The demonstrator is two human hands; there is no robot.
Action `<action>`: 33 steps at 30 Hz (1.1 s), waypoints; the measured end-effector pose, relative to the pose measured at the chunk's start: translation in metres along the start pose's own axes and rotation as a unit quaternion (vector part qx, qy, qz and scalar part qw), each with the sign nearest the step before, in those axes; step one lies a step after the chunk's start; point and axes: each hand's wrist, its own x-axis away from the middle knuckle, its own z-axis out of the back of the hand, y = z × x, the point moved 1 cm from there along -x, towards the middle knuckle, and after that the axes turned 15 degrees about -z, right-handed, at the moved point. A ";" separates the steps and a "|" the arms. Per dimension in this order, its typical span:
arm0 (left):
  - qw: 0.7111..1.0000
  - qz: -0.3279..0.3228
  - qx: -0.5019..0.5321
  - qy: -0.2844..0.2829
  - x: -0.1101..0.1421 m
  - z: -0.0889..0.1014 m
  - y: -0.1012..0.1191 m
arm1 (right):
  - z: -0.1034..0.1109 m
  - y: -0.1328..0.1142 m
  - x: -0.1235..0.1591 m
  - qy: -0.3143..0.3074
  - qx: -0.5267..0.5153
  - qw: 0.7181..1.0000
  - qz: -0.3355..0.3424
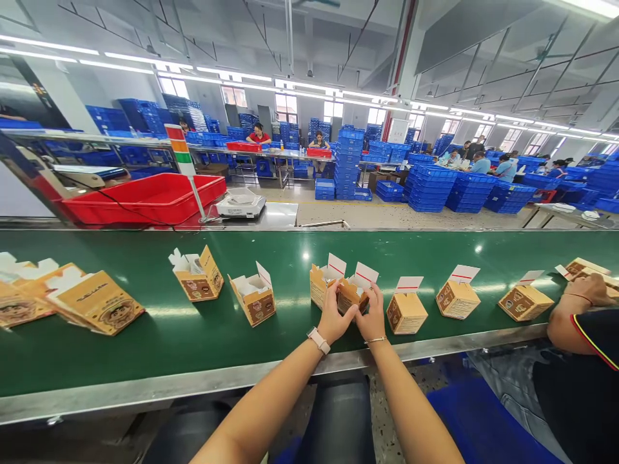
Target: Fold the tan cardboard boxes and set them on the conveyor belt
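Since the open box [349,299] looks like thin card, prob. light & crushable, our left hand [333,318] & right hand [371,320] hold its sides; low walls best, w/ soft pressure.

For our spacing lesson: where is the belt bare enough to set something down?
Bare belt: between the left pile and next box, and from that box to the near rail. Crowded: the pile, around the left hand and right hand.
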 end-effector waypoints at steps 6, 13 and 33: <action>0.993 -0.069 -0.007 -0.093 0.003 0.013 0.008 | 0.032 0.000 -0.007 -0.117 -0.070 0.990 0.031; 0.986 -0.067 -0.048 -0.144 -0.015 0.008 0.013 | 0.035 -0.015 -0.021 -0.222 -0.066 0.973 -0.003; 0.973 0.215 0.072 -0.038 -0.040 -0.051 0.011 | 0.036 0.013 -0.027 0.082 -0.120 0.951 -0.273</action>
